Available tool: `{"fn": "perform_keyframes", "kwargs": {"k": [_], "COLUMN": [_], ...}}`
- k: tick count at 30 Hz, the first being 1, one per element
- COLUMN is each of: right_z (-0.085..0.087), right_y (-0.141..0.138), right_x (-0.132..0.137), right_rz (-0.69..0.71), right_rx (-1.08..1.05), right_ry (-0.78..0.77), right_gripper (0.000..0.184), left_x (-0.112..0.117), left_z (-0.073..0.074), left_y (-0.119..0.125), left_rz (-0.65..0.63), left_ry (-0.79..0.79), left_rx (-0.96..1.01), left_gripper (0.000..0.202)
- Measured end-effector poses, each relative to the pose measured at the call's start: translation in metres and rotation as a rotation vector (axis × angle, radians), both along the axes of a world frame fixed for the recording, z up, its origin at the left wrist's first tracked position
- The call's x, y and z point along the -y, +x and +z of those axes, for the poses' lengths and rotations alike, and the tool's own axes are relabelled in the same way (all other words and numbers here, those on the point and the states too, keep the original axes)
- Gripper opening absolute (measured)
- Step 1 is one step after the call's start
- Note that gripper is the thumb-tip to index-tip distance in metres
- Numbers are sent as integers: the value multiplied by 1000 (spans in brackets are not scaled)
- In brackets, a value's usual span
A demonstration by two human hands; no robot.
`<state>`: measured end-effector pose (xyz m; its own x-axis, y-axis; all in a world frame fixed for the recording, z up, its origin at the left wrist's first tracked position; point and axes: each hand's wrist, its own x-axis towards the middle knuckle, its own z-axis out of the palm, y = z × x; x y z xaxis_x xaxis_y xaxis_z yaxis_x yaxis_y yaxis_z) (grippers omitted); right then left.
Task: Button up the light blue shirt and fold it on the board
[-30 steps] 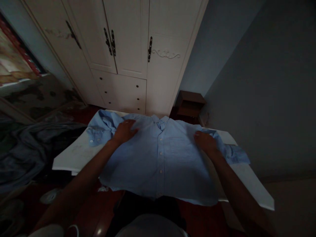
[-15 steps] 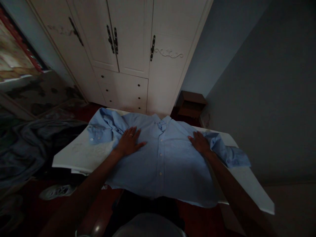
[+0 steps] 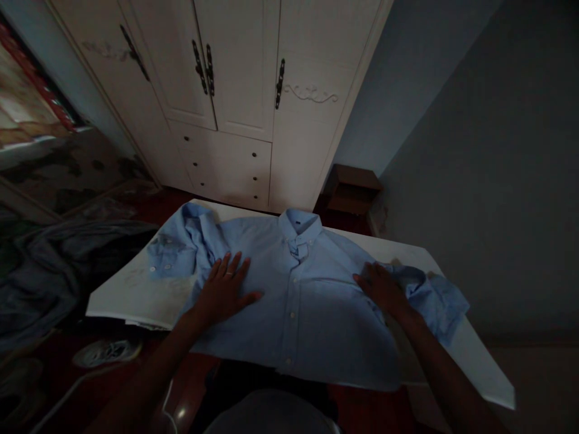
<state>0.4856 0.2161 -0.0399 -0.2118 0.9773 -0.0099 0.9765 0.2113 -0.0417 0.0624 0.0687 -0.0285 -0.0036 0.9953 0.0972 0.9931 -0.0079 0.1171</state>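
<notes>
On my feed the blue shirt (image 3: 266,307) lay front up across the white board (image 3: 136,295), its collar (image 3: 312,226) toward the wardrobe (image 3: 239,66). I had the left hand (image 3: 224,290) open on the shirt, fingers spread, beside one crumpled sleeve (image 3: 174,256). The right hand (image 3: 382,289) rested open by the other sleeve (image 3: 441,304), thumb apart from its fingers. Beyond the board I saw a small brown cabinet (image 3: 357,176).

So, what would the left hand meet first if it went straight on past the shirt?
Beyond the shirt, the left hand would probably meet the far edge of the table, then perhaps the wardrobe; depth there is unclear.
</notes>
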Motion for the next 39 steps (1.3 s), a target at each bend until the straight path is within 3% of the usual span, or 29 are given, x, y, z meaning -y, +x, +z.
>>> {"fn": "perform_keyframes", "kwargs": {"k": [3, 8, 10, 12, 16, 20, 24, 27, 30, 34, 39], "right_z": [18, 53, 60, 61, 53, 48, 54, 57, 52, 41, 40], "right_y": [-18, -90, -122, -148, -173, -175, -172, -170, -170, -171, -172], "right_x": [-5, -6, -10, -21, -49, -68, -81, -89, -88, -75, -63], "right_rz": [137, 605, 769, 833, 773, 726, 687, 582, 494, 539, 575], "right_rx": [-87, -287, -298, -259, -186, -131, -185, -277, -315, -313, -368], "right_ry": [67, 179, 142, 116, 111, 42, 60, 114, 177, 176, 215], "right_gripper": [59, 52, 52, 54, 63, 67, 42, 23, 20, 26, 38], "left_x": [-11, -57, -82, -107, -146, -160, -166, -177, -191, -201, -197], "left_z": [16, 46, 49, 46, 33, 25, 22, 25, 31, 36, 26], "left_y": [6, 43, 60, 72, 74, 66, 62, 60, 59, 58, 63], "left_rz": [26, -81, -195, -215, -177, -214, -277, -288, -235, -132, -17], "left_ry": [-41, 39, 53, 38, 22, -29, -43, -49, -14, 60, 138], "left_rx": [38, 183, 275, 327, 321, 278, 235, 233, 248, 283, 340], "left_gripper": [81, 45, 37, 36, 41, 54, 52, 55, 41, 25, 27]}}
